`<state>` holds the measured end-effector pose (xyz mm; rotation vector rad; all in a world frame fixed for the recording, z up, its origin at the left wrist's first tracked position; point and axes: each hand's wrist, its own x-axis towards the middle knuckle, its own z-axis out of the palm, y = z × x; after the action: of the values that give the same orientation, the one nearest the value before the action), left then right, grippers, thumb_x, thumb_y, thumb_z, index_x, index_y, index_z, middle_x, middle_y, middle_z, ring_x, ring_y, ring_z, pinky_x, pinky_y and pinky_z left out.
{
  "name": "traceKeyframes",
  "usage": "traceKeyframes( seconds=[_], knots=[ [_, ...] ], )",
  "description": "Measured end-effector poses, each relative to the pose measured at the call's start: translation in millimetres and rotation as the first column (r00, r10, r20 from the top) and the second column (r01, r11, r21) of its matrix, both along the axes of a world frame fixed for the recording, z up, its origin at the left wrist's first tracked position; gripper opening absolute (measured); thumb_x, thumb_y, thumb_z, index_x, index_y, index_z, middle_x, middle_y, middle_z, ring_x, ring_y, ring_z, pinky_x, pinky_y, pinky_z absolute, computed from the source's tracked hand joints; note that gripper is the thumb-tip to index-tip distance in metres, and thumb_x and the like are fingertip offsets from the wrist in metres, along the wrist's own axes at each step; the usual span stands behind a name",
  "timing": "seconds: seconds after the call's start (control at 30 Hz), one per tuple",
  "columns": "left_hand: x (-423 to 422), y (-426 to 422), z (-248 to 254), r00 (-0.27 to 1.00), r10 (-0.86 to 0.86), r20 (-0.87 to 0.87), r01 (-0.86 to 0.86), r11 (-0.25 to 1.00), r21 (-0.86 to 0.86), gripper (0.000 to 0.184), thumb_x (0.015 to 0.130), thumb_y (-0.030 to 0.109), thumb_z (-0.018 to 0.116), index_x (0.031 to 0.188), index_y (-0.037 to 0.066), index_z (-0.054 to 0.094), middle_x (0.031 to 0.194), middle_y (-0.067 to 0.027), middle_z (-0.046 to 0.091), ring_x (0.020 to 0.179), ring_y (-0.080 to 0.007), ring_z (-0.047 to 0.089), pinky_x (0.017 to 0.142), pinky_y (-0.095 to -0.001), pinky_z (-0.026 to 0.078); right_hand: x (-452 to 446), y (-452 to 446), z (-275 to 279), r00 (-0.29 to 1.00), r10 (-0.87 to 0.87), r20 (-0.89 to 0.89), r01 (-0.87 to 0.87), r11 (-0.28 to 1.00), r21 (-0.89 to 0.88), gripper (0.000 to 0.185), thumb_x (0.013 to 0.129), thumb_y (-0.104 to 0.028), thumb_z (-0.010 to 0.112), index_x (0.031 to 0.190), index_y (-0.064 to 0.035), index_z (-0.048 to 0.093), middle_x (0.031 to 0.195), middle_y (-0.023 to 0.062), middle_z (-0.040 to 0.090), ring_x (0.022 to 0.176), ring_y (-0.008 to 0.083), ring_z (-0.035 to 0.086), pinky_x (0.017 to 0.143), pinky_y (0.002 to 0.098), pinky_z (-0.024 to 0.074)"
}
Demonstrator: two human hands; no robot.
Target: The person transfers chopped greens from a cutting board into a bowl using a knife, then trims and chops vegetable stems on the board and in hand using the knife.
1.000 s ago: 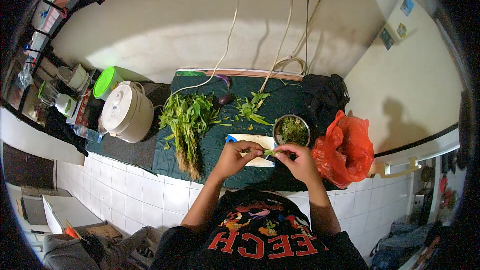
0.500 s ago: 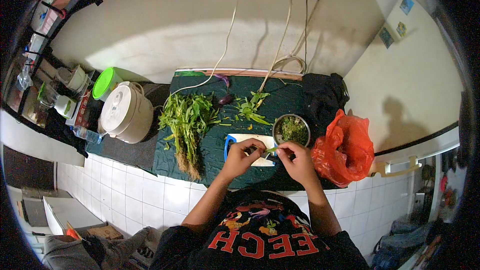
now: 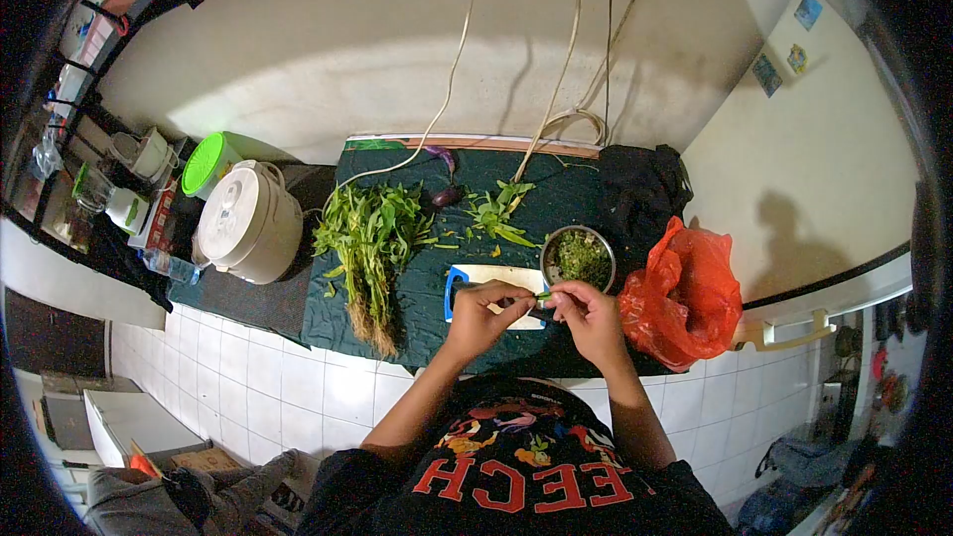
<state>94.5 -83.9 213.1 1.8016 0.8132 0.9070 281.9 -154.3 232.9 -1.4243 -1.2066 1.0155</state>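
Note:
My left hand (image 3: pixel 485 316) and my right hand (image 3: pixel 588 316) meet above a white cutting board (image 3: pixel 503 278) with a blue handle. A small green stem piece (image 3: pixel 543 296) is pinched between the fingertips of both hands. Just beyond my right hand stands a metal bowl (image 3: pixel 546 260) holding chopped greens (image 3: pixel 582 258). Some loose leaves and stems (image 3: pixel 499 213) lie behind the board. To the left is a large bunch of leafy greens (image 3: pixel 372 238), its roots toward me.
A red plastic bag (image 3: pixel 685 288) sits at the table's right edge, with a black cloth bag (image 3: pixel 640 184) behind it. An eggplant (image 3: pixel 447 197) lies near the wall. A white rice cooker (image 3: pixel 253 223) stands at left. Someone's grey-clad legs (image 3: pixel 228 491) show at lower left.
The fingers of both hands have shifted slightly around the green stem piece, and less of it shows between them. The bunch, bowl and board have stayed in place.

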Motion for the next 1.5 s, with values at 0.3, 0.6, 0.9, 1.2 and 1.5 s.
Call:
traceKeyframes(
  seconds=[0.3, 0.6, 0.9, 1.2, 1.5],
  knots=[
    [-1.3, -2.1, -3.9, 0.995, 0.032, 0.090, -0.004, 0.955, -0.296, 0.018, 0.090, 0.014, 0.066, 0.098, -0.002, 0.068, 0.084, -0.0049, 0.069, 0.075, -0.0069, 0.061, 0.068, -0.0228, 0.048, 0.6, -2.4, 17.7, 0.961, 0.105, 0.255, -0.118, 0.992, 0.035, 0.015, 0.083, -0.013, 0.070, 0.094, -0.0027, 0.068, 0.088, 0.0089, 0.070, 0.081, 0.0199, 0.068, 0.074, 0.0314, 0.0515],
    [-2.7, -5.1, -7.6, 0.971, 0.026, 0.236, 0.090, 0.880, -0.467, 0.020, 0.089, 0.009, 0.065, 0.106, -0.003, 0.065, 0.090, -0.0033, 0.069, 0.082, -0.0088, 0.061, 0.076, -0.0231, 0.048, 1.8, -1.9, 4.1, 0.978, 0.144, 0.150, -0.138, 0.989, -0.047, 0.014, 0.086, -0.012, 0.067, 0.092, -0.0001, 0.064, 0.084, 0.0072, 0.068, 0.076, 0.0159, 0.066, 0.070, 0.0300, 0.0511],
    [-18.1, -5.6, -38.9, 0.947, -0.086, -0.309, 0.098, 0.995, 0.027, 0.015, 0.082, 0.016, 0.070, 0.096, 0.010, 0.074, 0.090, -0.0082, 0.072, 0.082, -0.0228, 0.067, 0.074, -0.0336, 0.051, -0.1, -11.0, -31.4, 0.968, 0.223, 0.113, -0.173, 0.925, -0.339, 0.012, 0.089, -0.007, 0.063, 0.094, 0.0025, 0.068, 0.080, 0.0053, 0.069, 0.069, 0.0079, 0.061, 0.066, 0.0243, 0.0497],
    [-24.1, -13.0, -103.3, 0.844, -0.044, -0.535, 0.208, 0.945, 0.251, 0.016, 0.081, 0.027, 0.066, 0.090, 0.017, 0.074, 0.094, 0.0009, 0.067, 0.097, -0.0233, 0.056, 0.084, -0.0389, 0.044, -8.2, -16.3, -97.8, 0.750, 0.315, 0.582, -0.259, 0.949, -0.179, 0.019, 0.089, -0.020, 0.061, 0.091, -0.0026, 0.069, 0.085, 0.0163, 0.066, 0.078, 0.0360, 0.064, 0.069, 0.0441, 0.0504],
    [-37.6, 8.8, -168.5, 0.774, 0.102, -0.625, 0.224, 0.879, 0.421, 0.016, 0.079, 0.024, 0.062, 0.091, 0.021, 0.074, 0.099, 0.0011, 0.065, 0.100, -0.0234, 0.054, 0.082, -0.0381, 0.041, -25.6, 7.1, -188.3, 0.538, 0.236, 0.809, -0.288, 0.954, -0.087, 0.019, 0.085, -0.026, 0.065, 0.084, -0.0067, 0.063, 0.082, 0.0111, 0.062, 0.080, 0.0310, 0.062, 0.067, 0.0424, 0.0515]
  ],
)
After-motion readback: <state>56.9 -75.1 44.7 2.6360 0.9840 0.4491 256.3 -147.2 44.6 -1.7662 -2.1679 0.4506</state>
